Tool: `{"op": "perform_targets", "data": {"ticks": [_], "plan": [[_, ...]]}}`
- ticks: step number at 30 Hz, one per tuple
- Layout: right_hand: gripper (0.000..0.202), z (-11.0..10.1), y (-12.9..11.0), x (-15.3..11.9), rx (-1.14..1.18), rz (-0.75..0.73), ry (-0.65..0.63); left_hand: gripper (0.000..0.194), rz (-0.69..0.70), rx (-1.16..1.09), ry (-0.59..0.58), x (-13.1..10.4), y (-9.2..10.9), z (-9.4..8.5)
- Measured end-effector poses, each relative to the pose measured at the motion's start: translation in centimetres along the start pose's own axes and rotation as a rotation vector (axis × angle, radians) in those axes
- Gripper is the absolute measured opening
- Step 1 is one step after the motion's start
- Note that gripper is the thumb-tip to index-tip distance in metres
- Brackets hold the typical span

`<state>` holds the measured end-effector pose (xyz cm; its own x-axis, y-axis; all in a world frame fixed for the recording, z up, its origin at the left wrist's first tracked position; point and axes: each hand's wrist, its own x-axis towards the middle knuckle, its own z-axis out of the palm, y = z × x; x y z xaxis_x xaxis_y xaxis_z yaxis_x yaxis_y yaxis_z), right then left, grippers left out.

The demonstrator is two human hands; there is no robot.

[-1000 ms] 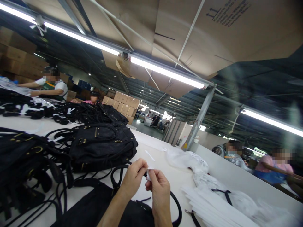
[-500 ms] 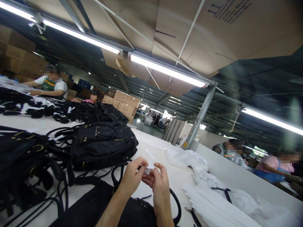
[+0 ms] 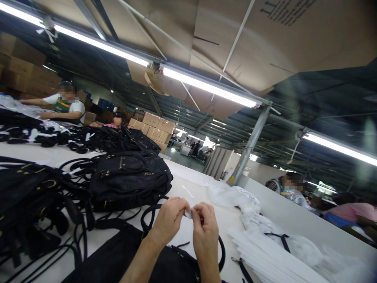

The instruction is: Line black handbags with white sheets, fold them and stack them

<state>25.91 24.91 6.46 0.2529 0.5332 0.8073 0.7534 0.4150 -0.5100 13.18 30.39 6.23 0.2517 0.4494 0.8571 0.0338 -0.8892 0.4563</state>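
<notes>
My left hand (image 3: 170,221) is closed, its thumb and fingertips pinching a small white piece of what looks like paper or foam (image 3: 188,214). Facing it, my right hand (image 3: 205,223) is also closed, fingertips at the other side of the same piece. Fingers cover most of it, so its exact kind is hidden. Below both hands lies a black bag (image 3: 118,257) on the white table (image 3: 206,200). One looped handle (image 3: 145,218) of that bag rises beside my left hand; another curves behind my right wrist.
Black bags with brass-coloured fittings (image 3: 129,179) crowd the left side. At right are a stack of white sheets (image 3: 265,255), crumpled clear plastic (image 3: 250,204) and a black strap with a clip (image 3: 243,269). Co-workers (image 3: 69,106) sit beyond the table.
My hands have drawn closer around the white piece, and less of it shows. My right hand has shifted slightly right, its fingers curled tighter. At far right, a person in pink has bent down.
</notes>
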Motion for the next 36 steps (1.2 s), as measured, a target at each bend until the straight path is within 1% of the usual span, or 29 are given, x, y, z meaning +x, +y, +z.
{"op": "perform_targets", "data": {"ticks": [2,3,5,7,9,11,14,16,20,24,28,31,33,36], "plan": [[0.024,-0.3,-1.0,0.1,-0.029,-0.065,0.11,0.027,0.025,0.008,0.005,0.0,-0.1,0.1],[0.023,-0.5,-1.5,0.2,-0.031,-0.074,0.161,0.027,0.032,0.007,0.006,0.0,-0.1,0.1],[0.024,-1.0,-2.2,0.3,-0.006,-0.015,0.209,0.027,0.02,0.003,0.02,-0.1,0.2,0.0],[0.029,-1.4,-2.7,0.3,0.049,0.086,0.161,0.024,0.0,-0.025,0.06,0.0,0.9,-0.3],[0.033,-1.5,-2.9,0.3,0.096,0.145,0.074,0.029,0.023,-0.074,0.073,0.1,1.6,-0.6],[0.035,-1.5,-3.0,0.3,0.113,0.145,0.042,0.036,0.037,-0.106,0.026,0.2,2.2,-0.6],[0.034,-1.6,-3.0,0.4,0.096,0.139,0.06,0.026,-0.006,-0.061,-0.06,0.2,2.3,-0.4],[0.035,-1.8,-3.0,0.4,0.088,0.136,0.041,0.025,-0.017,-0.053,-0.067,0.2,2.1,-0.2],[0.035,-2.1,-2.7,0.5,0.09,0.13,-0.001,0.027,-0.009,-0.173,-0.071,0.2,1.9,-0.2],[0.035,-2.1,-2.6,0.5,0.095,0.138,0.021,0.03,-0.031,-0.208,-0.126,0.5,1.9,-0.6],[0.037,-2.2,-2.2,0.5,0.086,0.142,-0.008,0.032,-0.049,-0.218,-0.164,0.7,2.1,-1.0],[0.036,-2.2,-2.4,0.6,0.075,0.125,-0.025,0.028,-0.058,-0.171,-0.161,0.7,2.2,-0.9],[0.034,-2.1,-3.0,0.5,0.054,0.08,-0.013,0.027,-0.042,-0.073,-0.149,0.6,2.1,-0.7],[0.034,-1.9,-4.2,0.2,0.022,0.018,0.084,0.027,-0.027,0.081,-0.151,0.4,1.7,-0.3]]}}
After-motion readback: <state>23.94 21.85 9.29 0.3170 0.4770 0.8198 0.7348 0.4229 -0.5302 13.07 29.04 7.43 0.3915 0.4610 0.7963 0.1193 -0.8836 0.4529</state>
